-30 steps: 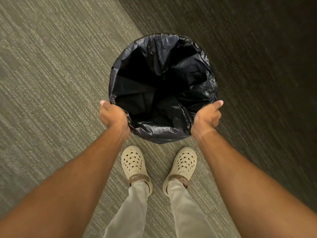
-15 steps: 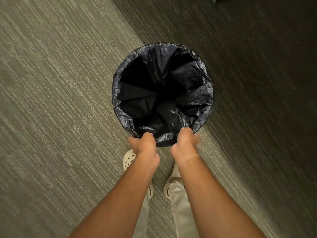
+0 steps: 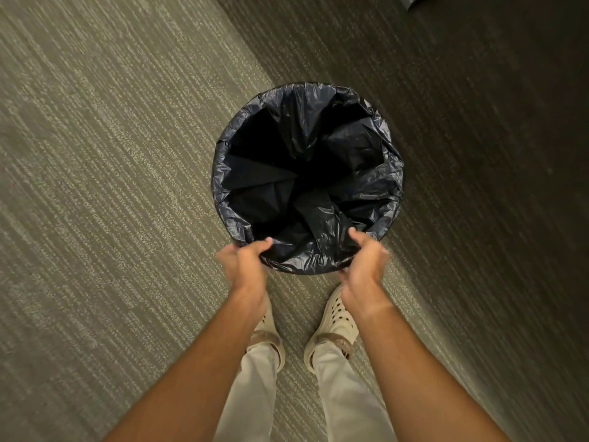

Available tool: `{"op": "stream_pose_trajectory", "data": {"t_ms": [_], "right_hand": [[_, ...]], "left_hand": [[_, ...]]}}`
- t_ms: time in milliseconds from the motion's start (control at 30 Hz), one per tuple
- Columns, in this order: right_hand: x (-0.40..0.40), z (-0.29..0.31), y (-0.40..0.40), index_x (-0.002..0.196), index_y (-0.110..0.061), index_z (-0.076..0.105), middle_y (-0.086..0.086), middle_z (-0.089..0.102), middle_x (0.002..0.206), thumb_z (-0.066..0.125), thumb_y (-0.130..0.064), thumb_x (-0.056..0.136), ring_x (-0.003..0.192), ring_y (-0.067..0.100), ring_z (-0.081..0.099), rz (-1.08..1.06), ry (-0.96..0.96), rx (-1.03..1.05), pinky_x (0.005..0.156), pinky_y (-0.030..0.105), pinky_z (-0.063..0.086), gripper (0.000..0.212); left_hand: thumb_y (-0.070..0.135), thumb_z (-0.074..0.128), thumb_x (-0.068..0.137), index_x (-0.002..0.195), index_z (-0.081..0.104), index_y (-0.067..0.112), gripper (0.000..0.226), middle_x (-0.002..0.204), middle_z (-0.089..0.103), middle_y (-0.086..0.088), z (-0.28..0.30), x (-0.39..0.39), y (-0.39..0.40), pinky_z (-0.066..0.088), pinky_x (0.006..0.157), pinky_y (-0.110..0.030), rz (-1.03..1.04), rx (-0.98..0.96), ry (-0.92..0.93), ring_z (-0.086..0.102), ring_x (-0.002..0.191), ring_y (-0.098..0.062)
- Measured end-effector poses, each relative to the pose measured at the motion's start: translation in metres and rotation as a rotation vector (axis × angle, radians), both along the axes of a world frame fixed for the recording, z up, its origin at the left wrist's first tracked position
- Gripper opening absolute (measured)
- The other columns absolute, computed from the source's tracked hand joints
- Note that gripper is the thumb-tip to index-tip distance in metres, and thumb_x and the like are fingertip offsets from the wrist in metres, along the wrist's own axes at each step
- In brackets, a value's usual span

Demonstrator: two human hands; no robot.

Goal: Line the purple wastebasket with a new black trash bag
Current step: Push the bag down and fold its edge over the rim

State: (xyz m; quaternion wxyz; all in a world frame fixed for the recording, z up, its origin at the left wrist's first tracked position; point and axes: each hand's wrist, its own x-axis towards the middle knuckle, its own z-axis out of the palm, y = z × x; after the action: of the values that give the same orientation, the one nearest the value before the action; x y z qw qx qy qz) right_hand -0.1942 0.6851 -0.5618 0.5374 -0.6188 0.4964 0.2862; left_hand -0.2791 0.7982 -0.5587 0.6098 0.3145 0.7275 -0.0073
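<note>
The left hand (image 3: pixel 243 266) is closed on the near rim of the black trash bag (image 3: pixel 376 183), which is folded over the wastebasket standing on the carpet (image 3: pixel 105 193). At right, the right hand (image 3: pixel 366 263) pinches the same rim.

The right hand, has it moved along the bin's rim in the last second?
Yes. The right hand has slid from the rim's right side to the near edge of the trash bag, closer to the shoes.

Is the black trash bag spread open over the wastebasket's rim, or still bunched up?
Spread open: the black trash bag is folded over the rim all round, its mouth wide and empty. Both hands grip its near edge.
</note>
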Motion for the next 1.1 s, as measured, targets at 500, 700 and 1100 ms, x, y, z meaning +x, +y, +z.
{"op": "stream_pose_trajectory", "data": {"t_ms": [500, 700, 1100], "right_hand": [[0.071, -0.111, 0.104, 0.128, -0.008, 0.052, 0.020, 0.056, 0.129, 0.046, -0.019, 0.089, 0.118, 0.039, 0.052, 1.675, -0.176, -0.289, 0.097, 0.040, 0.044, 0.041], [0.059, -0.177, 0.118, 0.141, -0.021, 0.045, 0.013, 0.047, 0.145, 0.061, -0.037, 0.084, 0.129, 0.030, 0.046, 1.948, 0.071, -0.055, 0.104, 0.032, 0.038, 0.062], [0.130, -0.136, 0.097, 0.137, -0.019, 0.049, 0.005, 0.045, 0.146, 0.044, -0.033, 0.098, 0.131, 0.022, 0.041, 1.442, -0.140, -0.025, 0.105, 0.026, 0.029, 0.042]], "left_hand": [[0.008, 0.048, 0.095, 0.148, 0.021, 0.004, 0.060, 0.148, 0.038, -0.017, -0.033, 0.021, 0.057, 0.020, 0.105, -0.019, -0.795, 0.805, 0.075, 0.036, 0.136, -0.028], [0.005, 0.046, 0.093, 0.145, 0.027, 0.006, 0.056, 0.140, 0.046, -0.014, -0.042, 0.015, 0.059, 0.039, 0.106, -0.038, -0.776, 0.827, -0.008, 0.044, 0.128, -0.025], [0.005, 0.047, 0.094, 0.148, 0.023, 0.006, 0.059, 0.145, 0.043, -0.015, -0.041, 0.016, 0.056, 0.017, 0.097, -0.007, -0.779, 0.805, 0.051, 0.037, 0.133, -0.024]]}}
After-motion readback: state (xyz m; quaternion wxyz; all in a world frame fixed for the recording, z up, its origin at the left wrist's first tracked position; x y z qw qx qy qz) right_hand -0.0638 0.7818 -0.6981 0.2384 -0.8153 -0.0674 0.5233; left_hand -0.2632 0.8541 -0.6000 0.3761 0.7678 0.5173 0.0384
